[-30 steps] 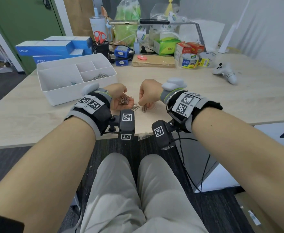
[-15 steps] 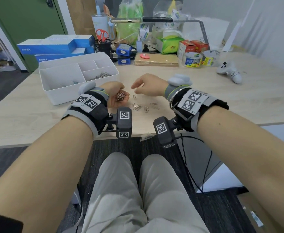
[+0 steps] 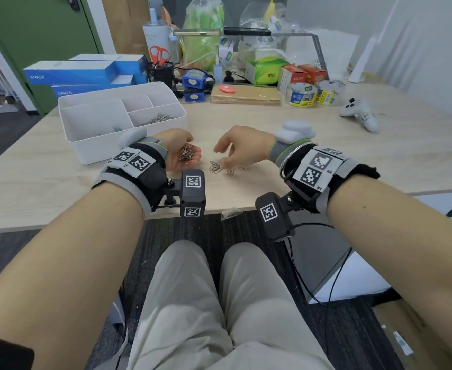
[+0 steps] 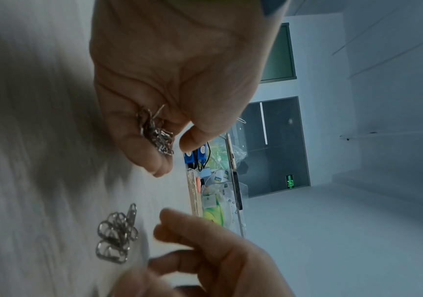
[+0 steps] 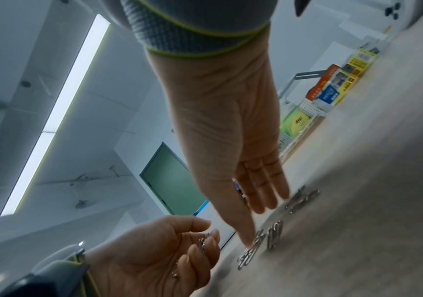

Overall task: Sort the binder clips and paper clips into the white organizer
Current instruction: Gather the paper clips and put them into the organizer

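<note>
pale wood counter (image 3: 326, 161), office clutter along its far edge.

near edge: left hand (image 3: 182, 153) palm up, fingers cupped round a small heap of silver paper clips in the palm (image 3: 186, 152); the left wrist view shows the same heap against the curled fingers (image 4: 154, 134). this grip is grasping clips.

just beside it, right hand (image 3: 242, 149) over the counter, fingers straight and spread, pointing down at the loose paper clips (image 3: 215, 166) lying between the two hands. right wrist view: fingertips (image 5: 248, 239) at the nearest loose clips, touching or just above, cannot tell. this grip is released, holding nothing. a few more loose clips to the right, blurred.

further back, left of the hands: white organizer (image 3: 86, 140), several compartments. a pile of paper clips in the organizer (image 3: 159, 119) sits in the right front compartment. something small and bluish in the large left compartment, too small to tell.

far edge: blue boxes (image 3: 80, 73), red-handled scissors (image 3: 158, 54) in a black mesh cup, tape rolls (image 3: 303, 96), white controller (image 3: 359, 113).
</note>
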Motion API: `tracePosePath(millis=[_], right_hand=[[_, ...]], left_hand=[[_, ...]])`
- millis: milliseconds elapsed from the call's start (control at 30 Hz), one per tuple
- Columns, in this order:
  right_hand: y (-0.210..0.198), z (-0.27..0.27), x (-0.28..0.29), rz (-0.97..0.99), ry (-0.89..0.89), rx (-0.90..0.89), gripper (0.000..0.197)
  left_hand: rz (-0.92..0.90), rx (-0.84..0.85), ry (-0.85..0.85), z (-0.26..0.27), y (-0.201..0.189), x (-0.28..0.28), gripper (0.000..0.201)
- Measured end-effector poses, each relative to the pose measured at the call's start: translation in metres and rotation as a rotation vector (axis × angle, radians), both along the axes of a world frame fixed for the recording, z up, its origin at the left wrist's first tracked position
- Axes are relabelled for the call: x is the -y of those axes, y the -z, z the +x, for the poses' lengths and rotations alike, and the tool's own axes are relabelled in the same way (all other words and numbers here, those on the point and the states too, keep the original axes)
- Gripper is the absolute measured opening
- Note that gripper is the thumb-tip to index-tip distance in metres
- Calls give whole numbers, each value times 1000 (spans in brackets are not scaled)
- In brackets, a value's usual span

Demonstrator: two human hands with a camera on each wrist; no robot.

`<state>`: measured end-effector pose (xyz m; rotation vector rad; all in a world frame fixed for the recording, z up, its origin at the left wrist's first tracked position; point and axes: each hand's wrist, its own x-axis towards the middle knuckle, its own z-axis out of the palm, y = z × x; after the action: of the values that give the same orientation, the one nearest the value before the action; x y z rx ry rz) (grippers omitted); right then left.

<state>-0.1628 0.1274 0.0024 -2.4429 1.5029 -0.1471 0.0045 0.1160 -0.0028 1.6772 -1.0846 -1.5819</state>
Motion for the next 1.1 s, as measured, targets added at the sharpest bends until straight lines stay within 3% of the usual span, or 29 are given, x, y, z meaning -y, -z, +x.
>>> tracePosePath(millis=[100,333,733,900,1033,1100], right_hand=[[4,3,2,14,2,-67,45],[2,22,4,-60,-62,-85,19],[0,32,11,8,110,-101,14],[0,24,18,21,148,14,12],[-12,22,20,12,147,281,8],[-16,25,20,24,112,321,5]], left_hand=[[-7,7,3,3,-1,-2,40],[-3,32,13,6,-1,-4,40],[19,3,19,1,0,-3,43],[44,-10,34,-3,0,0,49],[42,-37,58,-11,1,4,52],[16,-59,50,-16,1,4,46]])
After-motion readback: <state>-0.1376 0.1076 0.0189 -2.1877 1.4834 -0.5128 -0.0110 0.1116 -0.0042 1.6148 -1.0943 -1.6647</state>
